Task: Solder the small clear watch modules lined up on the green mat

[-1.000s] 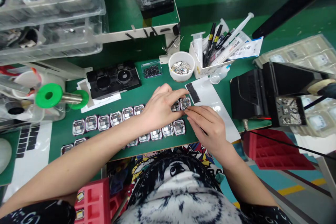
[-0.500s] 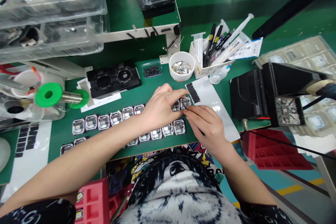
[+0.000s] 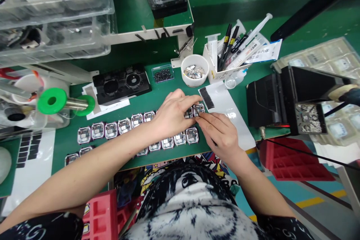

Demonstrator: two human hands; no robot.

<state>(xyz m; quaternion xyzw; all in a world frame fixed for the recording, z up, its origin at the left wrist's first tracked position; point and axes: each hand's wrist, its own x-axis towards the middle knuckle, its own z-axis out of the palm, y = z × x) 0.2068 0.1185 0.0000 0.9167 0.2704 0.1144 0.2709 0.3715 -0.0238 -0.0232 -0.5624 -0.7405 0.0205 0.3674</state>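
Note:
Small square watch cases with exposed circuit boards stand in rows on the green bench (image 3: 118, 110). My left hand (image 3: 176, 114) reaches over the upper row, its index finger and thumb on either side of the watch case (image 3: 198, 109) at the right end. My right hand (image 3: 221, 133) is at the lower edge of that case, thumb and fingertips pinched together. A dark bit shows under its palm; what the pinch holds is too small to make out. Below lies another watch case (image 3: 192, 135). Beside my hands, a white sheet (image 3: 230, 110) carries thin black strips (image 3: 206, 98).
Behind my hands stand a white cup (image 3: 195, 82) of small metal parts, a clear tray (image 3: 163, 74) of tiny black pieces and a box (image 3: 222, 75) of pens and syringes. A black machine (image 3: 267, 99) is at right; a solder spool (image 3: 53, 101) is at left.
My right hand has shifted very slightly left at the end watch case. My left hand stays in the same place, and the cases have not moved.

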